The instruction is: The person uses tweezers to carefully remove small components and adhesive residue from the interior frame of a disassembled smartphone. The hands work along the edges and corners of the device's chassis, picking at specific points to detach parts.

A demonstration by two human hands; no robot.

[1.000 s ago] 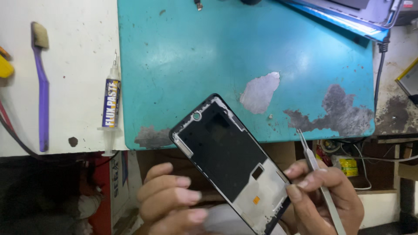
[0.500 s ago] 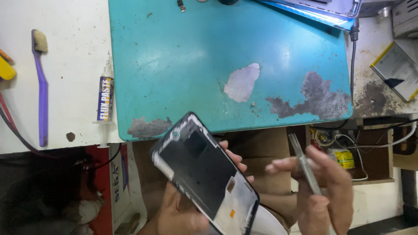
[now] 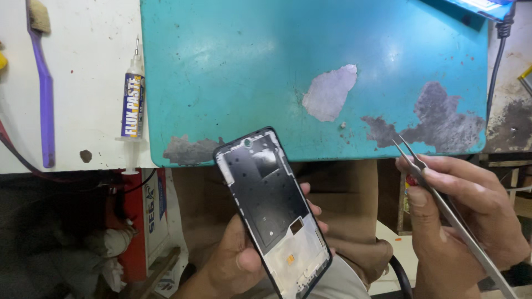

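Note:
My left hand [image 3: 238, 252] grips a phone frame [image 3: 271, 207] from below. The frame is black with a bare inner side facing up, and it tilts over the front edge of the teal work mat [image 3: 310, 77]. My right hand [image 3: 465, 216] is to the right of it and holds metal tweezers [image 3: 438, 191]. The tweezer tips point up-left toward the mat's edge, apart from the phone frame.
A syringe tube of paste [image 3: 133, 105] lies on the white bench just left of the mat. A purple brush [image 3: 43, 83] lies at the far left. A black cable [image 3: 496, 61] runs down the right side. The mat has worn patches [image 3: 330, 91].
The view shifted. My left hand regripped the phone frame and turned it more upright. My right hand with the tweezers moved away to the right of it.

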